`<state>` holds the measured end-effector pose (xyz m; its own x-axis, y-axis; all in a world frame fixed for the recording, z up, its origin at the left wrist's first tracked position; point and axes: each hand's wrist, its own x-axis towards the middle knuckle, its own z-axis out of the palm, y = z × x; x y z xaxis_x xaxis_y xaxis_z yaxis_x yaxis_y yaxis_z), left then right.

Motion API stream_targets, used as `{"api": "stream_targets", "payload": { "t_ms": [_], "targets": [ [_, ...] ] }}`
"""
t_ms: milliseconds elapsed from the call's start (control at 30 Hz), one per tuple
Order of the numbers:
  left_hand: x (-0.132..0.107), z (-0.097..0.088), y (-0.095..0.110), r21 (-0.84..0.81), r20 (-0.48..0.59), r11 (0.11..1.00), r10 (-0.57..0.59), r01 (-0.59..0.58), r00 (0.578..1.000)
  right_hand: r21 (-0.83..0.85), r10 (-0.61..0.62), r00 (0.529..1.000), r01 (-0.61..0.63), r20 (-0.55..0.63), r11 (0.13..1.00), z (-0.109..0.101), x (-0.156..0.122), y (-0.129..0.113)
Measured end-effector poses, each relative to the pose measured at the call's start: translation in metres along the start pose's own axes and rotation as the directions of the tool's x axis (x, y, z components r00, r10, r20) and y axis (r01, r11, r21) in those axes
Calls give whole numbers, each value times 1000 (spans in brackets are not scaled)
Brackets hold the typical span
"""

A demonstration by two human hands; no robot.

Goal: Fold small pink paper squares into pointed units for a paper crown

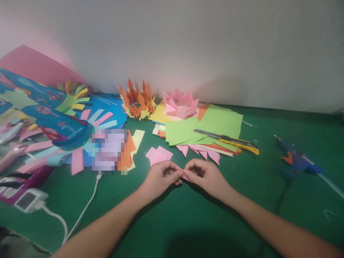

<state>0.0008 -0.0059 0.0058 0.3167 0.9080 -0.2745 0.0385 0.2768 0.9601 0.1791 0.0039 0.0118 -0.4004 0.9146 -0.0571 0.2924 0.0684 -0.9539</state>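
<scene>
The left hand [162, 177] and the right hand [206, 175] meet over the green table [236, 225]; the thumb and fingers of each are clamped on a small pink paper piece [187, 177], which sits between the 2 sets of fingertips, mostly hidden by them; its exact fold I cannot tell. Just beyond the left hand lie flat pink papers [160, 156]; beyond the right hand, pointed pink pieces [214, 156] stick out from under light green sheets [182, 129]; a yellow-handled cutter [229, 140] lies across those sheets, its handle reaching past their edge. Farther back, near the wall [242, 46], stand 2 paper crowns, an orange crown [139, 104] and a pink crown [180, 106]; well to the right lies a blue glue gun [301, 161], blurred; at left, a white cable [92, 195] runs over the table.
</scene>
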Motion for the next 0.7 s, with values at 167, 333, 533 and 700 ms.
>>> {"api": "stream_targets", "payload": {
  "t_ms": [167, 333, 533, 700],
  "targets": [
    [0, 0, 4, -34, 19, 999, -11, 12, 1000, 113, 63, 996, -70, 66, 991, -1, 0, -3],
    [-2, 1, 6, -81, 31, 996, 25, -22, 999, 173, 67, 991, -86, 112, 981, -1, 0, -3],
    [-3, -1, 8, -176, 68, 984, 26, -13, 997, 242, 75, 983, -114, 167, 964, 0, 0, -5],
    [-1, 0, 2, -97, 48, 995, 10, -5, 999, 257, 81, 981, -125, 176, 958, -1, 2, -4]
  ]
}}
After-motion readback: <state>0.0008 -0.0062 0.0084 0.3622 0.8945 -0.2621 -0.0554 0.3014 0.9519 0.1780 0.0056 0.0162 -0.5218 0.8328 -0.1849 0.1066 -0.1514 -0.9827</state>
